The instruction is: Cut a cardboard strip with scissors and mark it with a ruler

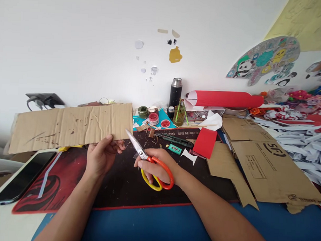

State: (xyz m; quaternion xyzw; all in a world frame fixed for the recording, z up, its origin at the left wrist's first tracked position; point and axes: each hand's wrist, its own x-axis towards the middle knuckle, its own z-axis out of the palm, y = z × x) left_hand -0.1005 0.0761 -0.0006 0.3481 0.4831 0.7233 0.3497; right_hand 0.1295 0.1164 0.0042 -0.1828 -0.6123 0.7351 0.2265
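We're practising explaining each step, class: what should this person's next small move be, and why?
Probably to open the scissors in the right hand: the blades look closed, their tip near the cardboard strip that the left hand holds.

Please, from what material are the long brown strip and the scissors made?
Brown strip: matt cardboard, probably corrugated, judging by its parallel ridges and creases. Scissors: blades look like polished metal, silvery and shiny; the smooth red and yellow handles suggest plastic or a plastic coating.
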